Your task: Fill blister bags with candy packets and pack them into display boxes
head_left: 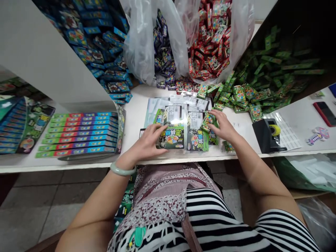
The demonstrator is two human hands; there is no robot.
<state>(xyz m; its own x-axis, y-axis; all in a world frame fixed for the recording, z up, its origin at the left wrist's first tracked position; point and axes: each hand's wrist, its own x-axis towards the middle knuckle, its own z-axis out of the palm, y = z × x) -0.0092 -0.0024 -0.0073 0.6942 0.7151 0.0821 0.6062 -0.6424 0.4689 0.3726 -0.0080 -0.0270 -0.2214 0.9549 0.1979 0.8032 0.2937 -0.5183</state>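
Note:
My left hand (pixel 150 142) rests at the left edge of a black-and-green printed card (pixel 172 140), its thumb and fingers spread apart. My right hand (pixel 222 126) grips a small green box (pixel 208 120) between thumb and fingers, above a second printed card (pixel 194 138) with a green border. Clear plastic sleeves (pixel 154 105) lie overlapped under and behind the cards. Part of another small green packet (pixel 228 146) shows below my right wrist.
Behind the cards are piles of small blue boxes (pixel 115 85), purple boxes (pixel 165 52), red boxes (pixel 210 49) and green boxes (pixel 244 94). A stack of multicoloured strips (pixel 78 134) stands left. Right are a black tape dispenser (pixel 266 136) and a phone (pixel 325 112).

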